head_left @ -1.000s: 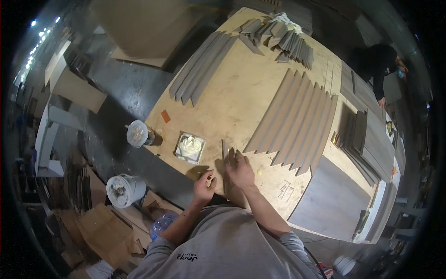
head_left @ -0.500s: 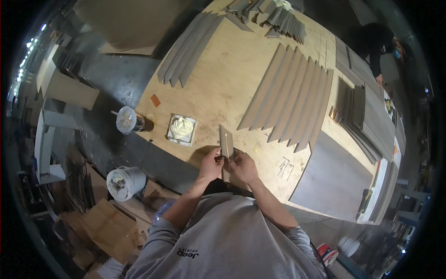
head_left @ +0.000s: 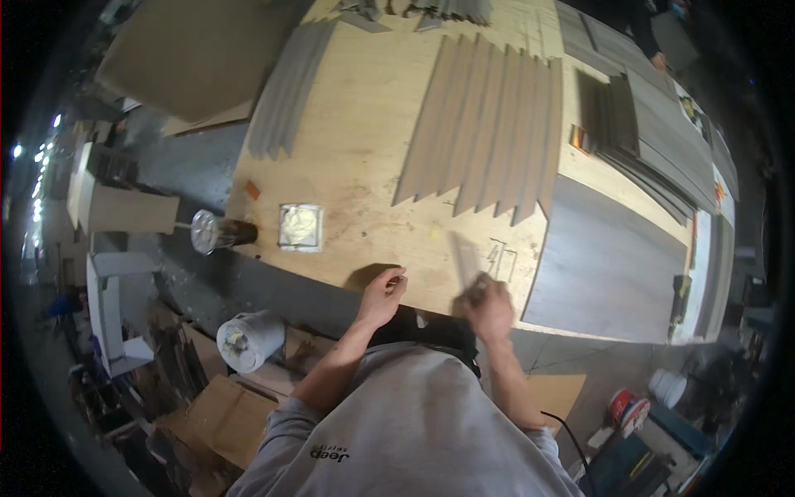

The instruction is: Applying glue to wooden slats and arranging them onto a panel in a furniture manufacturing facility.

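Note:
My right hand (head_left: 490,313) is closed around the lower end of a short, narrow wooden strip (head_left: 466,261), which is smeared by motion. It is tilted, its far end toward the pencil-like marks on the pale wooden table (head_left: 356,178). Over the table's near edge, my left hand (head_left: 382,296) has its fingers loosely curled, with a gap between thumb and fingertips and nothing visible in it. Left of it on the table lies a square white tray (head_left: 300,228) of cream-coloured paste. Beyond my right hand, several long brown-grey wooden strips (head_left: 489,124) lie side by side in a staggered row.
A lidded drink cup with a straw (head_left: 217,232) stands at the table's left edge. More strips (head_left: 291,91) lie at far left. A large grey panel (head_left: 609,261) covers the right side, near stacked boards (head_left: 633,141). A white bucket (head_left: 251,340) is below left. Another person's hand (head_left: 659,61) shows far right.
My right hand has carried the wooden strip rightward, away from my left hand, which has let go of it. The view has shifted, so the table's contents sit further left and higher.

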{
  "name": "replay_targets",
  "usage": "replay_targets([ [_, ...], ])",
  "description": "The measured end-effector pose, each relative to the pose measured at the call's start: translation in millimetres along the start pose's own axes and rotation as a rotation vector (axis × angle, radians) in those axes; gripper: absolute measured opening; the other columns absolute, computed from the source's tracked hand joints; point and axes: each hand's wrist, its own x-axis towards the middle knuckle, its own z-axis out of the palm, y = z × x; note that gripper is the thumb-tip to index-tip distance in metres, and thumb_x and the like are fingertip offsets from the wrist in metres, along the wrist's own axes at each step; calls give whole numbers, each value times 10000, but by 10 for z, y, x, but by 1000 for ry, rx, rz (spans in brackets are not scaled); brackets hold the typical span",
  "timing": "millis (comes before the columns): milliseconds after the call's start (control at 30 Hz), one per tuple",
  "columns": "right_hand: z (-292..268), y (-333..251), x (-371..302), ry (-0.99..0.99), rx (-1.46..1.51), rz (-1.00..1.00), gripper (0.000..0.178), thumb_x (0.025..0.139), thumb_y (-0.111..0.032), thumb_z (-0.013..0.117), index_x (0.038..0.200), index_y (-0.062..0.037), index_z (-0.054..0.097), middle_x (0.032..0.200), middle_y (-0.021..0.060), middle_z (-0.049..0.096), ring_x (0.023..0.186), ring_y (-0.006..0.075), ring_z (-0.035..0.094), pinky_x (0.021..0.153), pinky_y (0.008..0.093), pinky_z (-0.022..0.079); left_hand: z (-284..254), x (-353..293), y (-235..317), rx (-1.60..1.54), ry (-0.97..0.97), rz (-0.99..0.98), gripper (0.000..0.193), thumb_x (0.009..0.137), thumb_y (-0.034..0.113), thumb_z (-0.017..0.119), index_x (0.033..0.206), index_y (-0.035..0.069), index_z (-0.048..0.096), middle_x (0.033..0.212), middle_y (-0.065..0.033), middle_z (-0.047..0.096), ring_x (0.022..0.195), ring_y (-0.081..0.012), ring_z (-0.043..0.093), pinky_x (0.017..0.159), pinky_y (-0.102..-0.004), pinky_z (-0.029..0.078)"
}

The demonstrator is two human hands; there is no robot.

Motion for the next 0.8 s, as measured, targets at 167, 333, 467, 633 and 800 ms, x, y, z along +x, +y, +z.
replay_targets([
  [167,-194,359,-116,144,35,170,671,783,-263,779,1368,-36,539,1121,183,589,1003,395,627,832,483,540,-180,-56,29,-7,61,111,318,995,167,640,1278,21,637,1034,-47,672,905,-111,637,800,-263,512],
  [333,-314,169,-113,228,91,204,662,814,-241,751,1398,-29,523,1174,203,589,1078,408,602,903,498,509,-562,46,283,-54,146,173,280,1006,152,628,1253,21,645,1041,-41,678,938,-117,642,824,-262,512],
  [467,-267,104,-14,330,199,43,591,833,-193,720,1361,13,549,1199,239,579,1083,429,590,920,497,497,-1032,323,663,65,275,323,283,1000,125,625,1266,31,635,1077,-32,685,962,-125,644,855,-267,512],
  [633,-167,-532,388,293,304,-43,481,860,-155,706,1288,37,595,1184,239,588,1097,424,588,947,472,500,-1803,1164,952,211,492,463,321,927,179,668,1213,34,645,1190,-179,655,1106,-326,632,918,-429,532],
  [800,81,-1320,760,282,358,-192,481,841,-156,713,1273,30,608,1192,236,599,1105,409,590,975,466,489,-2376,2075,1279,557,620,414,481,872,182,678,1325,62,569,1436,-229,459,1337,-411,430,1111,-504,375],
])
